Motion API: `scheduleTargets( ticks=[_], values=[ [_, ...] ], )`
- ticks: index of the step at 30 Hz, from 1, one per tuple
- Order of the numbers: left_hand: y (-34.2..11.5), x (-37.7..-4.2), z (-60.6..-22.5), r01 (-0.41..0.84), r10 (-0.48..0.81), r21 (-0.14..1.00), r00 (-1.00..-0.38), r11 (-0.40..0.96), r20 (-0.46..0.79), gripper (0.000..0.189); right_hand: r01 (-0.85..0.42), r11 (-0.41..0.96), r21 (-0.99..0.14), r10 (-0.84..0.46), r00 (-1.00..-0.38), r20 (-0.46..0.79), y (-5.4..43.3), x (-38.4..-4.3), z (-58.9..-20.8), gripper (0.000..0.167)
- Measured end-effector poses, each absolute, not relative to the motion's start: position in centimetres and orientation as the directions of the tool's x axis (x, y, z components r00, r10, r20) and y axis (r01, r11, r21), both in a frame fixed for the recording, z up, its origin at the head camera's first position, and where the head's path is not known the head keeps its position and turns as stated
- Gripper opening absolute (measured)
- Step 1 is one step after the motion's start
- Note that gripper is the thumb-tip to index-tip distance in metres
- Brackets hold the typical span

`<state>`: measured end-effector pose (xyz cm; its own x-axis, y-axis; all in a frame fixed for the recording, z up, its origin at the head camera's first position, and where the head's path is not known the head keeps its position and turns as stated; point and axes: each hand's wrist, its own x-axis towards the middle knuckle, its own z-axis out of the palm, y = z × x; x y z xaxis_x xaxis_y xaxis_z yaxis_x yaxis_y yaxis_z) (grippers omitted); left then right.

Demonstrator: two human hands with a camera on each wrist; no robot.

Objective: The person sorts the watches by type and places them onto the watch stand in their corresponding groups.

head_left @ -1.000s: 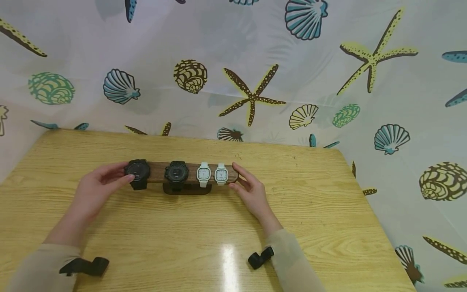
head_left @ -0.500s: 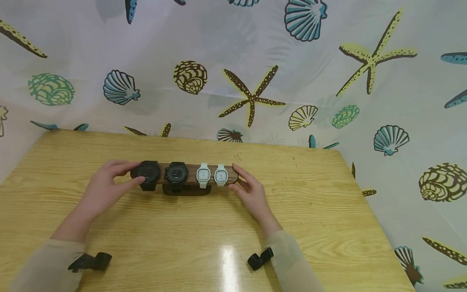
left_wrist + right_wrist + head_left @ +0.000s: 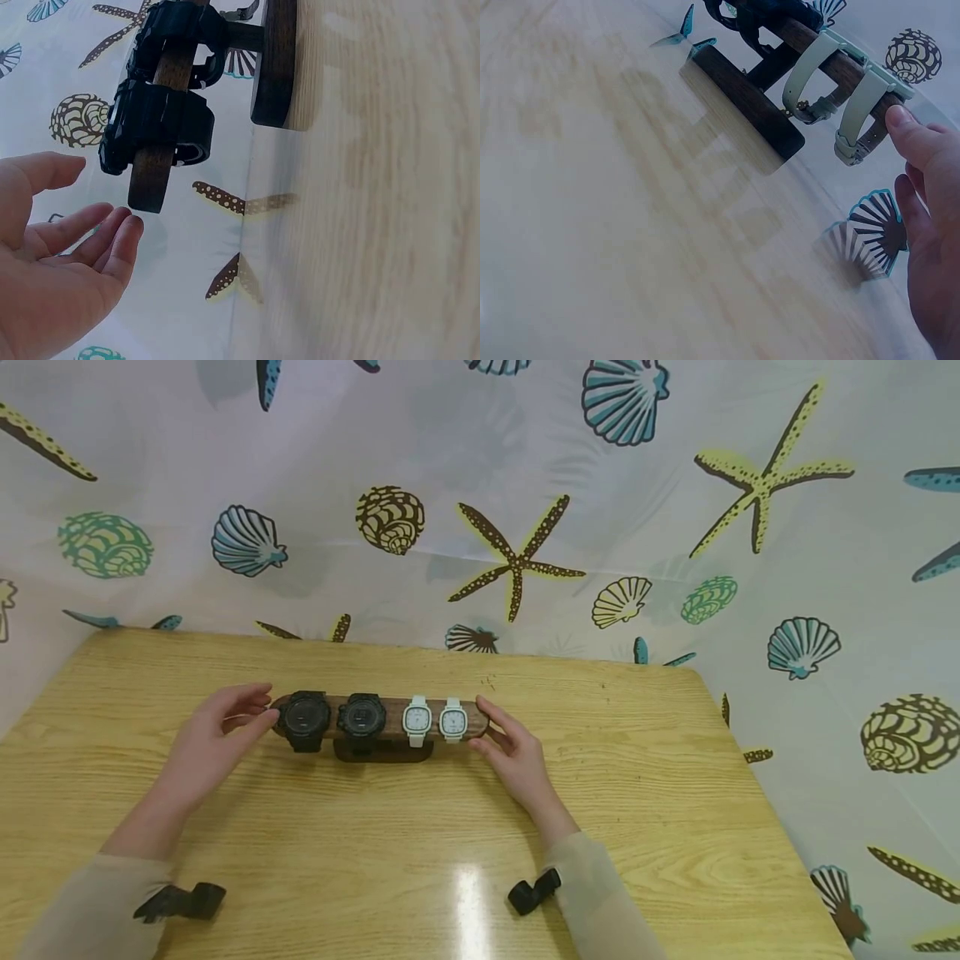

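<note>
A dark wooden watch stand [image 3: 395,718] holds two black watches, the outer one [image 3: 305,718] at the left and the other [image 3: 362,717] beside it. Two pale watches, one [image 3: 417,719] near the middle and one [image 3: 453,721] further right, also sit on its bar. My left hand [image 3: 206,739] is just left of the bar's end, thumb and fingers apart; in the left wrist view a gap separates them from the bar tip [image 3: 150,184]. At the opposite end, my right hand [image 3: 517,760] pinches the bar between thumb and fingers; some fingers are hidden in the right wrist view.
The stand's short dark base [image 3: 382,755] rests on a wooden table [image 3: 337,843]. Behind and to the right hangs a white cloth [image 3: 315,468] printed with shells and starfish. Both sleeved wrists wear black camera mounts.
The left hand slid the outer black watch rightward along the bar, then let go and drew back left. My right hand stayed at the bar's right end.
</note>
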<state>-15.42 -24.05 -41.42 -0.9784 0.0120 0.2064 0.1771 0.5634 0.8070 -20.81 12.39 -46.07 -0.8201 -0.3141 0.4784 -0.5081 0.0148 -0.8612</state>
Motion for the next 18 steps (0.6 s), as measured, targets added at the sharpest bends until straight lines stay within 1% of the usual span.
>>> scheduleTargets(
  ticks=[7,18],
  values=[
    [-25.4,-14.2,-42.4,0.134,-0.026,0.822,-0.984,0.554,0.178,0.045,-0.499,0.039,-0.866,-0.324,-0.826,0.461,12.4,-20.5,-46.1,0.056],
    [-26.7,-12.8,-43.5,0.118,-0.001,0.802,-0.989,0.585,0.147,0.043,-0.476,0.069,-0.877,-0.323,-0.842,0.432,12.6,-20.0,-46.0,0.060]
  ],
)
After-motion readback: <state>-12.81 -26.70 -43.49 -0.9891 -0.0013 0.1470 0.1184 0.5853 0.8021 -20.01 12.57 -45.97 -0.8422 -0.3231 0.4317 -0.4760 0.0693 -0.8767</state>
